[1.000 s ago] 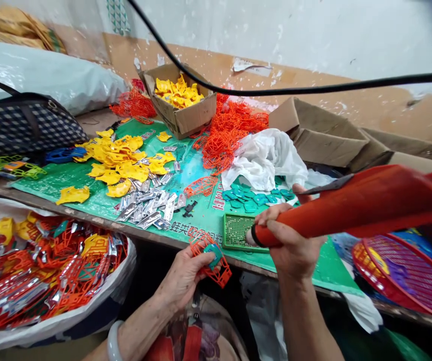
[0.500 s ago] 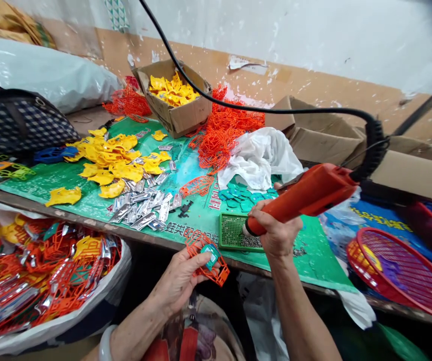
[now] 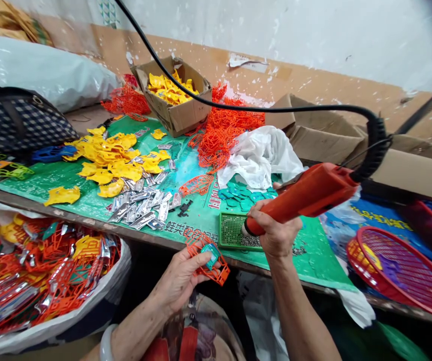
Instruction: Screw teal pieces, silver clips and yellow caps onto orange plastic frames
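My left hand is closed on an orange plastic lattice frame with a small teal piece set in it, held just below the table's front edge. My right hand grips the front end of an orange electric screwdriver, whose tip points down onto a small green screw tray. A black cord runs from the tool's back end up and to the left. Teal plastic pieces lie just behind the tray.
On the green mat lie yellow plastic parts, silver metal plates and orange lattice frames. A cardboard box holds more yellow parts. A white sack of assembled pieces stands at the left; red racket heads lie at the right.
The orange screwdriver has swung from lying low across the right to tilting up, its tip staying at the green tray. My left hand with the lattice frame has barely moved.
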A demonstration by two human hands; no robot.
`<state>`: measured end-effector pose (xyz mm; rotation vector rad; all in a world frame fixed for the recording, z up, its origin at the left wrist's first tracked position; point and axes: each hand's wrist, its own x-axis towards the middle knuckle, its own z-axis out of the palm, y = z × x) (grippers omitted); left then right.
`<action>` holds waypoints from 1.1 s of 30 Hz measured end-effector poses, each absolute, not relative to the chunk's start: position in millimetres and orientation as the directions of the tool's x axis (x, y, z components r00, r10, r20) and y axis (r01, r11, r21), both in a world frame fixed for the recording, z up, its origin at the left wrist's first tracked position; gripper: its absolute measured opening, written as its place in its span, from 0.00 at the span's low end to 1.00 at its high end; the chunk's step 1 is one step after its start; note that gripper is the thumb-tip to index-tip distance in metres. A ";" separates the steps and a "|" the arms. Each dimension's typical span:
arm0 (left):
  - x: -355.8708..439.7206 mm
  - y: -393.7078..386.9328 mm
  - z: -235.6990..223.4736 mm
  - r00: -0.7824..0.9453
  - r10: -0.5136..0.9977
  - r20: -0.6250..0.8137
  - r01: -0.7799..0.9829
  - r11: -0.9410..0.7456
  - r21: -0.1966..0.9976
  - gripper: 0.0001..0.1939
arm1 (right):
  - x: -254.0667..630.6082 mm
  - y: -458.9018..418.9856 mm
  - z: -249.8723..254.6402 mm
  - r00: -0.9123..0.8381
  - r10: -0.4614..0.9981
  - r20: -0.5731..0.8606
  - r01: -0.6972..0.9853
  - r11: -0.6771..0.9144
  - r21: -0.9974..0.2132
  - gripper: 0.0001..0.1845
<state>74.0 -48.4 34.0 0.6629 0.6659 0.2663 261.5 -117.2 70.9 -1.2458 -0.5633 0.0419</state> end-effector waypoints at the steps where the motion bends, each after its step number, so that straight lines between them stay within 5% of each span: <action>1: 74.3 -48.5 34.2 0.762 0.429 -0.485 -0.022 0.766 0.643 0.13 | 261.2 -117.3 71.1 0.866 0.327 0.379 0.269 0.334 -0.903 0.07; 23: 74.9 -52.3 39.1 0.727 0.494 -0.476 0.007 0.688 0.725 0.18 | 258.2 -118.8 76.0 0.850 0.324 0.415 0.311 0.327 -0.892 0.07; 26: 75.4 -50.9 41.9 0.697 0.577 -0.427 -0.024 0.614 0.789 0.27 | 255.1 -121.7 84.9 0.850 0.331 0.410 0.284 0.368 -0.885 0.06; 31: 72.8 -42.6 46.9 0.592 0.740 -0.318 -0.083 0.449 0.890 0.56 | 244.7 -125.6 110.0 0.839 0.407 0.361 0.144 0.475 -0.868 0.07; 33: 71.1 -40.9 48.5 0.587 0.760 -0.278 -0.055 0.380 0.923 0.54 | 239.4 -124.6 118.7 0.829 0.442 0.342 0.075 0.519 -0.852 0.13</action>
